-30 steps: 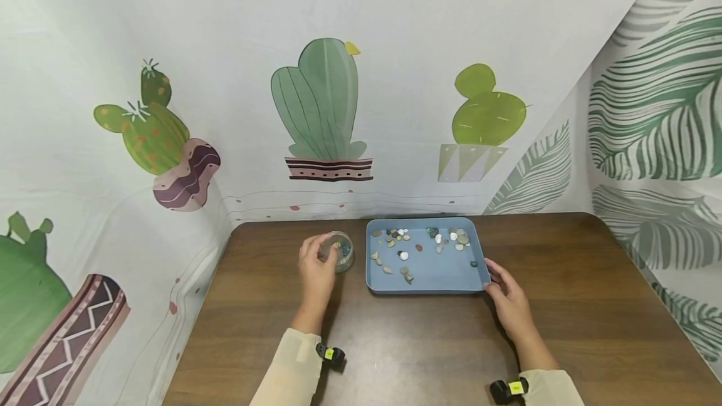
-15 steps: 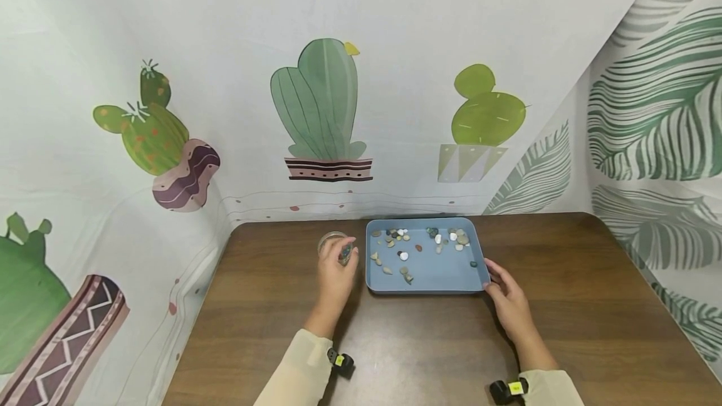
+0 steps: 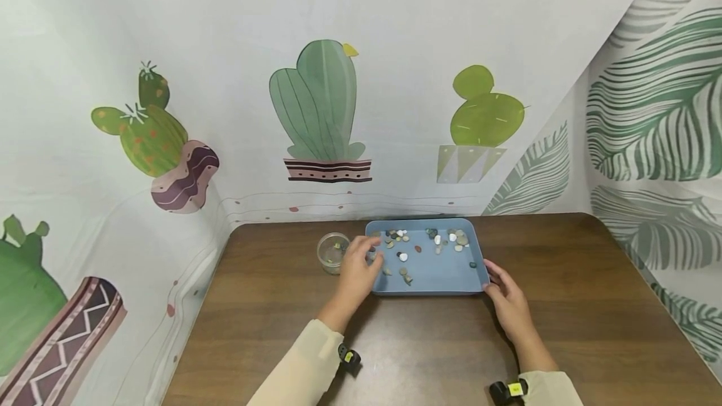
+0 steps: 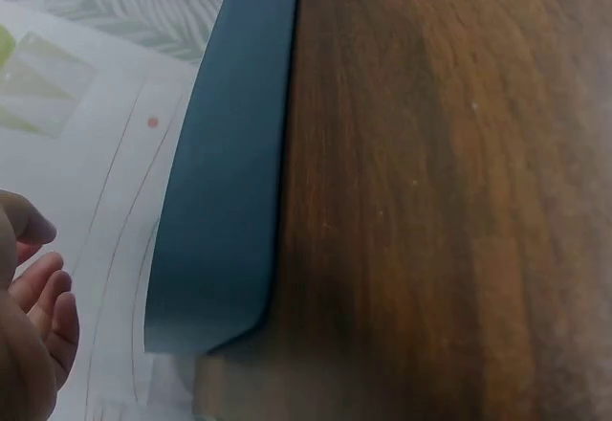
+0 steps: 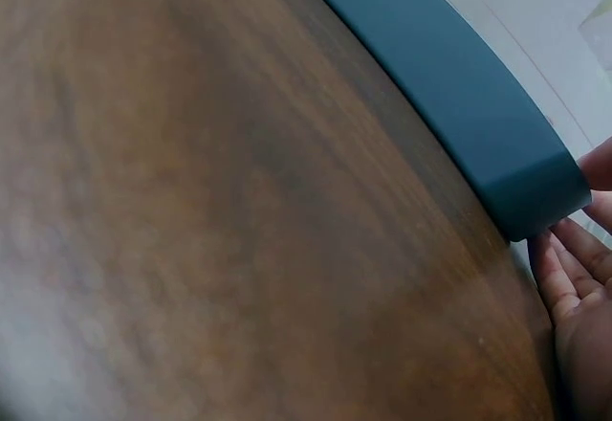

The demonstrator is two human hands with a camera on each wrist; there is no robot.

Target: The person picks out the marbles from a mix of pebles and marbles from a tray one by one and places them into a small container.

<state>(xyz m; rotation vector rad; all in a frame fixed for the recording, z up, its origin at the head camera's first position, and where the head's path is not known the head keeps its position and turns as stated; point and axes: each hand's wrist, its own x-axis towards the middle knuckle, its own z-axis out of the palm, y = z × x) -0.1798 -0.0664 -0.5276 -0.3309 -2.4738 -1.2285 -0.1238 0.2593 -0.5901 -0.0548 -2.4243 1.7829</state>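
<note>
Over the left end of a shallow blue tray [image 3: 445,277] hangs my left hand [image 3: 358,268], its fingers bent loosely and the thumb apart from them. Shells and pebbles show through that gap, and nothing appears held; the left wrist view catches the bent fingers [image 4: 43,297] beside the tray's outer wall [image 4: 225,172]. My right hand [image 3: 510,302] grips the tray's near right corner, with fingers [image 5: 564,263] at the wall in the right wrist view. Pebbles [image 3: 461,239], a reddish stone [image 3: 418,249] and small shells [image 3: 406,275] lie scattered in the tray.
Left of the tray stands a round clear jar [image 3: 329,255] without a lid, with a few small green and dark pieces inside. Both stand near the back of a brown wooden table [image 3: 417,349]. Behind hangs a white cloth [image 3: 406,111] printed with cacti.
My left hand has moved right, from the jar's rim across the jar to above the tray's left end. The right hand has stayed on the tray's corner, and the tray has not shifted.
</note>
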